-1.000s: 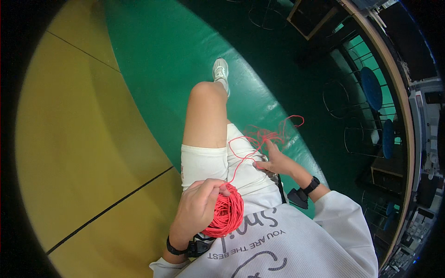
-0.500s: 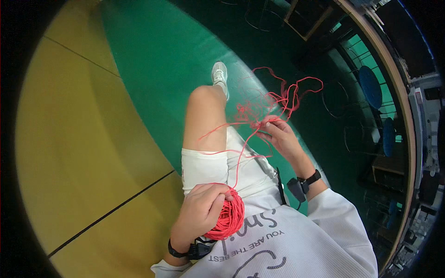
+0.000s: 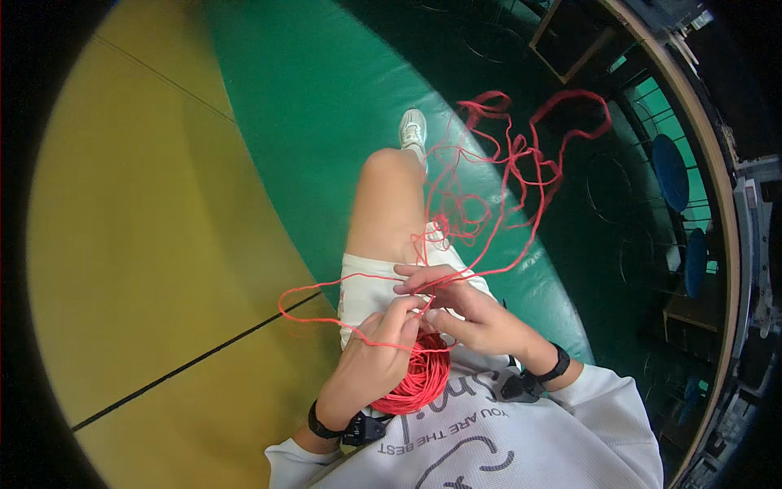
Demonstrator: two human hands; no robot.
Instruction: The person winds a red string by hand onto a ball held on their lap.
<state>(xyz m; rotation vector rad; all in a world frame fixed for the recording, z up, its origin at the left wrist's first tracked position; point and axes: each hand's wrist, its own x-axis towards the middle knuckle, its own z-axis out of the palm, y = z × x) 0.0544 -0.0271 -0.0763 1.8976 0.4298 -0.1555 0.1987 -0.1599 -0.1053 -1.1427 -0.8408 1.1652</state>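
Note:
A wound ball of red cord (image 3: 417, 383) rests at my lap, against the shirt front. Beside it my left hand (image 3: 371, 352) is closed, its fingertips pinching a strand above the ball. My right hand (image 3: 472, 314) is close by, fingers curled on the cord, almost touching the left fingertips. From the hands a wide loop of cord (image 3: 285, 306) swings out to the left over my thigh. Beyond the right hand a loose tangle of red cord (image 3: 521, 151) spreads up and right. Exactly how the strands pass between the fingers is hidden.
My bare leg (image 3: 383, 204) and white shoe (image 3: 413, 126) stretch ahead over a green floor (image 3: 309, 122). Yellow floor (image 3: 147, 244) with a black seam lies left. At the right are blue round stools (image 3: 670, 173) and a long table edge (image 3: 709, 106).
My right hand has come down and left to meet my left hand above the ball. The cord loop has swung left, and the loose tangle has spread wider.

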